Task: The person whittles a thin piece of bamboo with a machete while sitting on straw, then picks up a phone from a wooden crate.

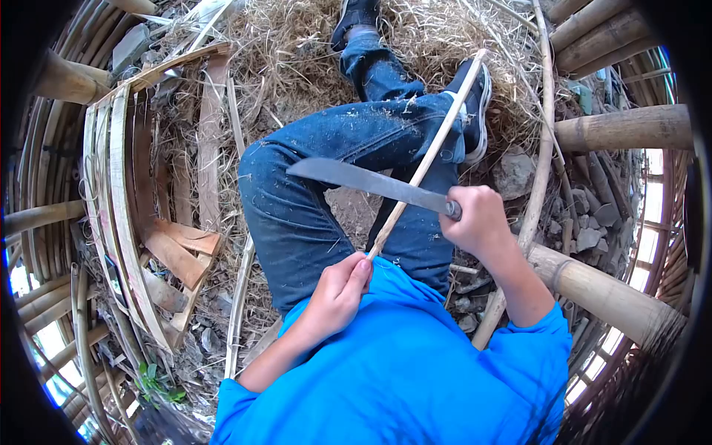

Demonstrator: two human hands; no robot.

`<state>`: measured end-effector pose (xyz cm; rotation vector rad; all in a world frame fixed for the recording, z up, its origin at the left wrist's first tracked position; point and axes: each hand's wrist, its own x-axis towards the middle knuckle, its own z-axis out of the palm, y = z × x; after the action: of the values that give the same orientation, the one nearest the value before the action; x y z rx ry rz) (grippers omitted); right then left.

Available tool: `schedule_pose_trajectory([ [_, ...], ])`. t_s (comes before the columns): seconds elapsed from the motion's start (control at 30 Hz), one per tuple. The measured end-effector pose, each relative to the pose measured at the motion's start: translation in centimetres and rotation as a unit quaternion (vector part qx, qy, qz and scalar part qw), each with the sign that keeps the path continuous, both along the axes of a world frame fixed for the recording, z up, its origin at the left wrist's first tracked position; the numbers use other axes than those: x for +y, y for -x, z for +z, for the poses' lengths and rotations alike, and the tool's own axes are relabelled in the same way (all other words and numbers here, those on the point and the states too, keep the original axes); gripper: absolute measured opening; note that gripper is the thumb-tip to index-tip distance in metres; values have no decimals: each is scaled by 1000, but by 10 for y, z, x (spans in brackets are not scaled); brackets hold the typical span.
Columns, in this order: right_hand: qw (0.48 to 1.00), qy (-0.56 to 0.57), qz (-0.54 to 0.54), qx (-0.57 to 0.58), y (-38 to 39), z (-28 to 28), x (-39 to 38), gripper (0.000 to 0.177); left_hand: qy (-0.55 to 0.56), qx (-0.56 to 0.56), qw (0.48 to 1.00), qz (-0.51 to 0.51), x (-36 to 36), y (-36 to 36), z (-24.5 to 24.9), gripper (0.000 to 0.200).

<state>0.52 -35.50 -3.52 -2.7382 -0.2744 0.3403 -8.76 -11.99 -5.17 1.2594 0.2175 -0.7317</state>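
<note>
In my right hand [477, 217] is a machete [371, 182], fingers wrapped round its handle, the broad grey blade pointing left. Its blade crosses a long, thin, pale wooden stick [441, 141] near the middle of the stick's length. My left hand [340, 293] grips the near end of that stick close to my waist, thumb on top. From there the stick slants up and away over my legs [297, 215], its far end by my shoe [477, 111]. Small shavings are scattered over my jeans.
Fibrous shavings [289, 52] cover the ground ahead. At left stand long split strips [119, 170] and flat wood pieces [178, 256]. Thick bamboo poles [601, 285] and a long thin pole [547, 133] lie at right, beside rocks [515, 176]. Bamboo slat walls [37, 163] curve round both sides.
</note>
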Motion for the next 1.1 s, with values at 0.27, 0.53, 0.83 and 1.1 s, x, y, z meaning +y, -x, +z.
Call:
schedule_pose_trajectory([
  [0.27,996,58,29,-59,-12,-7,-14,10,-199,-172,963,-58,-10,-2,9,25],
  [0.53,973,165,-164,-8,-49,-8,-71,20,-230,-170,955,-83,-4,11,11,18],
  [0.83,989,12,-143,-34,-26,-3,-50,14,98,157,980,-68,1,-11,-4,42],
  [1.1,995,-53,-81,16,16,-10,-1,14,299,289,909,-34,10,-13,-14,37],
])
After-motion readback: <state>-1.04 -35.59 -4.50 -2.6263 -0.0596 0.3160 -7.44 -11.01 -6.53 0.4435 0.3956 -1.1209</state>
